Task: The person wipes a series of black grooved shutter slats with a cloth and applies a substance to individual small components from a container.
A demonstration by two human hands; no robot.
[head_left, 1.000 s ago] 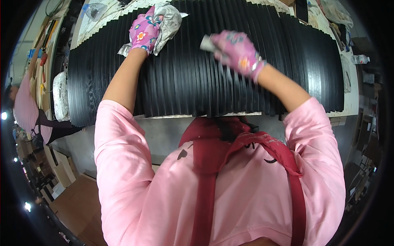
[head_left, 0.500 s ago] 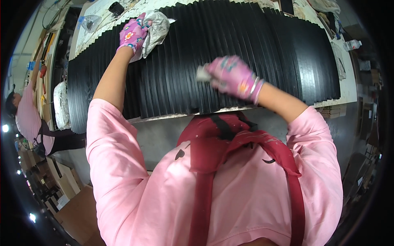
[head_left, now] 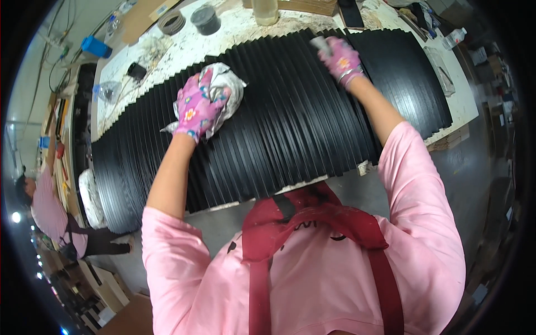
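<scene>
Black slat-like strips (head_left: 279, 111) lie packed side by side over the table, their ends uneven. My left hand (head_left: 195, 109), in a pink flowered glove, grips a crumpled white-grey rag (head_left: 235, 92) and presses it on the strips, left of the middle. Farther away and to the right, my right hand (head_left: 341, 60) in a matching glove is closed around a small whitish pad (head_left: 320, 44) at the strips' far ends. Blur hides what kind of pad it is, and the fingers cover part of it.
Behind the strips, the stained white table (head_left: 312, 20) holds a dark grey tub (head_left: 206, 21), a tape roll (head_left: 171, 23), a jar of cloudy liquid (head_left: 264, 12) and a small black cup (head_left: 136, 71). Clear bottles (head_left: 454, 38) stand right. A co-worker (head_left: 50, 209) reaches up at far left.
My right hand has moved away from me and right, to the strips' far ends. My left hand and the rag sit nearer and slightly right. The view has shifted, showing more of the table's back.
</scene>
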